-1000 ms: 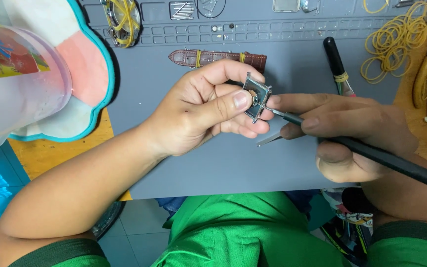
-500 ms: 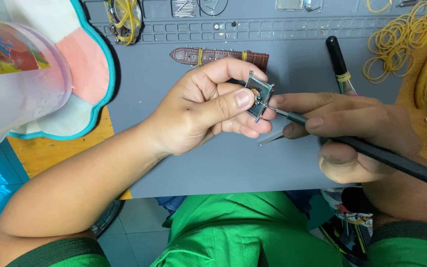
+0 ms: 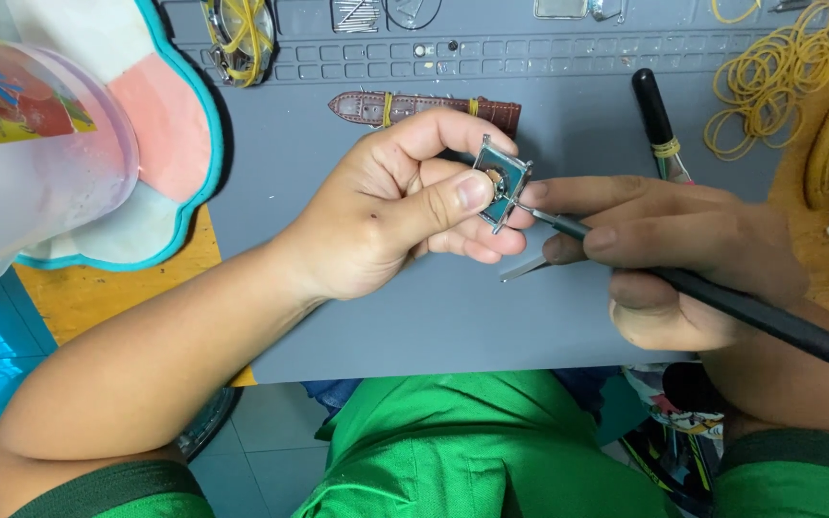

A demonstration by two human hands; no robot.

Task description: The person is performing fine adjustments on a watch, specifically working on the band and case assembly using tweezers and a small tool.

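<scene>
Our left hand pinches the watch case by its edges; right hand grips the tool; case seems light, slippery, delicate

The black tool handle runs off the right edge.

We note the watch case: polished metal, bright glints along its edges. The tool shaft looks matt black, with a fine metal tip. The mat is matt grey, smooth, rubber-like. The strap is brown, grained leather, slight sheen. The tub is translucent, glossy plastic. The tabletop looks like yellow wood.
</scene>
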